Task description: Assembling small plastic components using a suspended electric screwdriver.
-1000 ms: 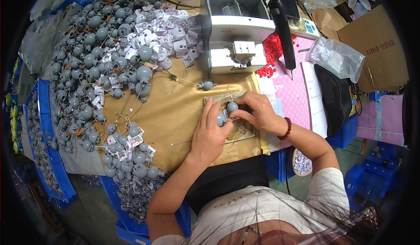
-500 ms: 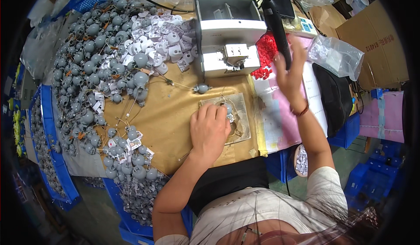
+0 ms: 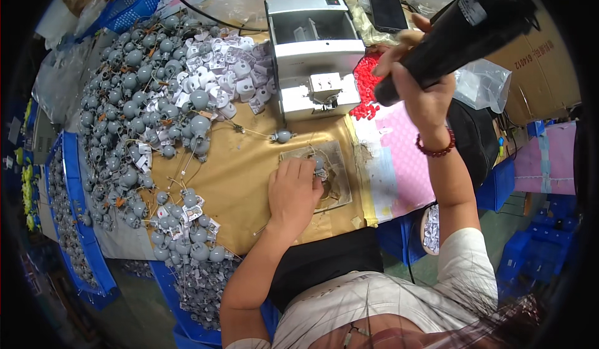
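My right hand [image 3: 427, 102] is wrapped round a black electric screwdriver [image 3: 458, 37], lifted over the right side of the bench. The tool's lower end points down and left, and its bit cannot be made out. My left hand [image 3: 292, 190] is closed over the left side of a small grey round part with a white piece [image 3: 319, 162]. That part sits on a clear square fixture plate [image 3: 342, 190] with a brownish middle. My fingers hide some of it. A single grey ball-shaped part [image 3: 282, 136] on a wire lies just beyond the plate.
A silver-grey screw feeder [image 3: 312, 53] stands behind the plate, with small red parts [image 3: 366, 84] beside it. Grey ball parts [image 3: 128, 109] and white plastic covers [image 3: 234, 68] are heaped on the left. A black phone [image 3: 387, 9] and a cardboard box [image 3: 536, 77] are at the back right.
My right hand has closed on the screwdriver, which hung upright before, and tilted it to the right. My left hand stays at the fixture plate. The whole view has shifted slightly.
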A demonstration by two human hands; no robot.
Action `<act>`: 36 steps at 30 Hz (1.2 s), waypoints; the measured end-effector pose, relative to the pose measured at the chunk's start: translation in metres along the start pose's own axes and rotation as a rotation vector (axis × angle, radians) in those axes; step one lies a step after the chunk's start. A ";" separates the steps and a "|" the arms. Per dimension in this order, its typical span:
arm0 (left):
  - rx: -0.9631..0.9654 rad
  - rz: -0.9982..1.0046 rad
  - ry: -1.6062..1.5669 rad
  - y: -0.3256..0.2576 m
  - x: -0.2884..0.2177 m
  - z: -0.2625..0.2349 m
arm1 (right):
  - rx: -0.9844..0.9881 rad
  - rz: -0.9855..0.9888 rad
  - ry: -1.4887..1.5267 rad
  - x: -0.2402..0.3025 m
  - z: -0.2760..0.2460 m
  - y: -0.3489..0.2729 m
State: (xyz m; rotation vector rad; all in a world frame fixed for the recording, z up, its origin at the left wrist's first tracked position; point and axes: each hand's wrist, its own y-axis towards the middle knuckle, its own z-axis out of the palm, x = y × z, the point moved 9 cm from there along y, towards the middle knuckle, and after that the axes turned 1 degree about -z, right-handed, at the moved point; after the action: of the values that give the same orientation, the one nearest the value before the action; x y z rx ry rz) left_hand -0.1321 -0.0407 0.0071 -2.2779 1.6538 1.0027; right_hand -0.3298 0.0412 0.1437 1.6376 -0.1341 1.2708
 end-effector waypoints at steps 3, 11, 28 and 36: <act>-0.017 -0.002 -0.015 -0.001 0.001 0.001 | 0.066 -0.064 0.103 0.003 0.036 0.009; -0.023 -0.023 0.018 -0.003 0.001 0.002 | 0.065 0.038 0.011 -0.044 0.067 0.025; -0.060 0.013 0.021 -0.005 0.004 0.003 | 0.269 0.322 0.115 -0.027 0.092 -0.076; -0.072 -0.002 0.034 -0.005 0.008 0.006 | 0.345 0.232 0.018 -0.028 0.091 -0.092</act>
State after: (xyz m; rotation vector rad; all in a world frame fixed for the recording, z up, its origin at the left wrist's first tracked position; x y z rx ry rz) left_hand -0.1286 -0.0420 -0.0030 -2.3540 1.6540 1.0452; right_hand -0.2261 0.0044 0.0701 1.9458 -0.0990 1.5505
